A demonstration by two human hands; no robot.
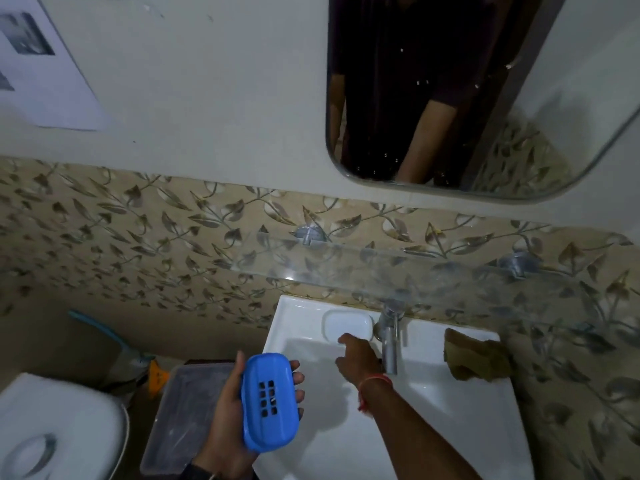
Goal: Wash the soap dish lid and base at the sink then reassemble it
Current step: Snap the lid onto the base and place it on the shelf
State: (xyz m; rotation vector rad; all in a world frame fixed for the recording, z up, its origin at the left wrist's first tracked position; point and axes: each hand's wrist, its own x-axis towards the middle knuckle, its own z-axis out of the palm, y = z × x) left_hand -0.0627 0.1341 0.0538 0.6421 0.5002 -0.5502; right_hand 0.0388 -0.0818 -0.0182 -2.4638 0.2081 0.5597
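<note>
My left hand grips a blue soap dish at the sink's left edge; its face has a small grid of drain holes. Whether lid and base are together I cannot tell. My right hand reaches over the white sink with fingers relaxed, just left of the chrome tap. It holds nothing. A moulded soap recess lies in the sink's back rim beyond the fingers.
A brown cloth lies on the sink's back right corner. A clear glass shelf hangs above the tap, under a mirror. A grey plastic bin and a white toilet stand to the left.
</note>
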